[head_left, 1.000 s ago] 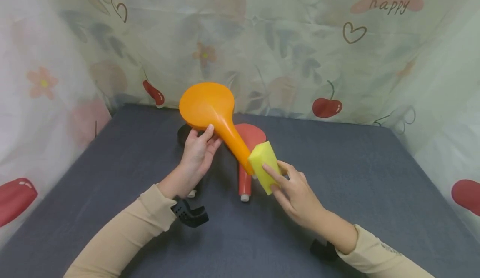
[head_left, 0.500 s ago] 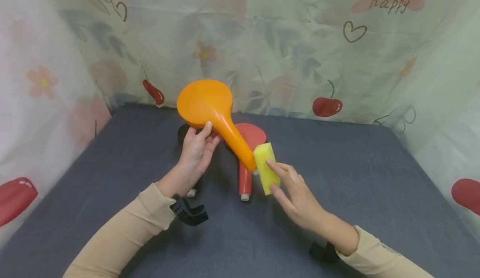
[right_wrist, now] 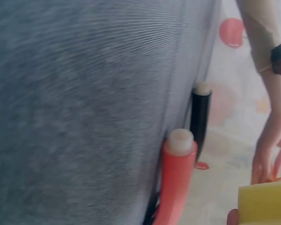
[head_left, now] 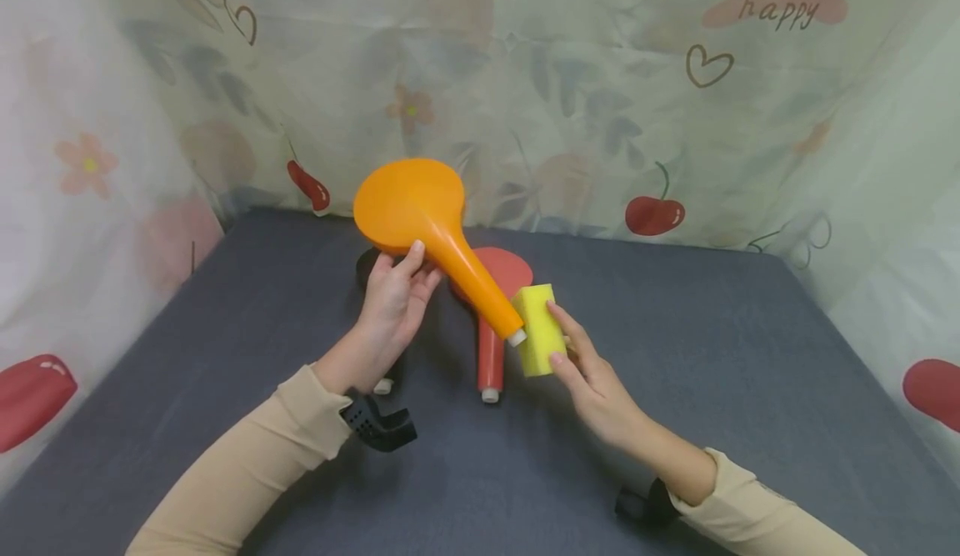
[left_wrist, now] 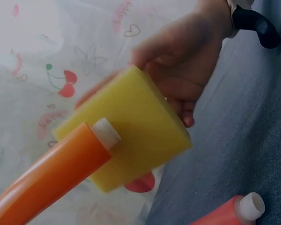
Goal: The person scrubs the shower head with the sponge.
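My left hand (head_left: 393, 298) holds an orange shower head (head_left: 411, 206) up over the table by the underside of its round head, thumb on the near edge. Its handle slants down to the right and ends in a white threaded connector (left_wrist: 106, 133). A yellow sponge (head_left: 543, 339) is pinched between the thumb and fingers of my right hand (head_left: 609, 398). The sponge stands right beside the connector and overlaps it in the left wrist view. Only a corner of the sponge (right_wrist: 267, 201) shows in the right wrist view, low on the right.
A red shower head (head_left: 501, 266) lies on the dark grey table (head_left: 697, 356) behind the orange handle. To its left lies a black one (right_wrist: 201, 115), mostly hidden by my left hand. Printed curtains (head_left: 570, 56) enclose the back and sides.
The sponge has turned and shifted to the right along the handle's end, uncovering the white connector. The orange shower head has risen slightly; my left hand has hardly moved.
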Demonstrator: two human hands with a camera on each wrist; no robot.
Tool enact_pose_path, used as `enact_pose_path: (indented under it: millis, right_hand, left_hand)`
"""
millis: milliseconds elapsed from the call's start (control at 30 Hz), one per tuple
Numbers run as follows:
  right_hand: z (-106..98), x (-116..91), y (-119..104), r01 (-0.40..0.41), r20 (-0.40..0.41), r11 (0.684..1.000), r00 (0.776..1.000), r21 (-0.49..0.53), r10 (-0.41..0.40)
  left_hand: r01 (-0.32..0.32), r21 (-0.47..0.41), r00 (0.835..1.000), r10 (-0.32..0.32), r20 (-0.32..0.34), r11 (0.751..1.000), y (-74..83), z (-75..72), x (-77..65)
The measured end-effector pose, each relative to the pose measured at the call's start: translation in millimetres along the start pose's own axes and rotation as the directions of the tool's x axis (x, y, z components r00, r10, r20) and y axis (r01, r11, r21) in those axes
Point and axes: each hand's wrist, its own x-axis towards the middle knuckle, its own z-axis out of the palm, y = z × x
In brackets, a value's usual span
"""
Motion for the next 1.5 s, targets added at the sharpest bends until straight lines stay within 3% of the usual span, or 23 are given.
enact_pose_path:
  millis: [167,433,533,667,767,867,967,1067,1300,1367,1500]
  right_hand:
    - [-0.3,0.2,-5.4,-0.032,-0.01,0.997,0.999,0.069,0.033]
    - [5.3,1.8,0.8,-0.184,0.116,0.963,0.98,0.196,0.164]
    - [5.9,2.6,1.9,-0.247,0.18,0.929,0.963,0.275,0.203]
    - [4.3,5.0,1.0,-0.333,0.264,0.851,0.934,0.407,0.24]
    - [0.4,6.5,-1.6,-0.335,0.262,0.813,0.937,0.476,0.233]
    - [-3.4,7.6,-4.2,-0.305,0.243,0.804,0.948,0.51,0.205]
    - [-4.3,8.9,-5.4,-0.318,0.268,0.778,0.943,0.542,0.199]
    - [-2.6,9.0,-5.1,-0.378,0.323,0.723,0.92,0.579,0.222]
    - [3.5,6.2,-4.4,-0.526,0.483,0.546,0.843,0.652,0.235]
    - [3.5,5.9,-5.0,-0.547,0.505,0.492,0.832,0.677,0.23]
    - [-0.3,8.0,-6.3,-0.55,0.499,0.402,0.835,0.732,0.232]
  left_hand:
    - [-0.008,-0.006,1.0,0.008,0.005,1.0,0.8,0.6,-0.5]
    - [-0.035,0.002,0.999,0.035,0.028,0.999,2.6,3.1,-1.0]
    - [-0.035,0.0,0.999,0.035,0.029,0.999,2.6,2.5,-0.8]
    - [-0.03,-0.003,0.999,0.03,0.041,1.0,2.2,1.2,-0.6]
    - [-0.027,-0.012,0.999,0.027,0.046,1.0,1.9,1.0,-0.5]
    - [-0.028,-0.012,0.998,0.028,0.048,1.0,1.7,1.1,-0.8]
    - [-0.032,-0.007,0.998,0.033,0.051,0.999,1.5,1.3,-1.4]
    - [-0.041,-0.009,0.997,0.042,0.059,0.999,1.4,1.7,-2.0]
    - [-0.064,-0.015,0.995,0.065,0.081,0.998,0.6,2.2,-2.1]
    - [-0.075,-0.005,0.993,0.075,0.09,0.997,-0.2,2.0,-2.6]
    - [-0.102,0.018,0.988,0.099,0.121,0.995,-0.8,2.2,-4.6]
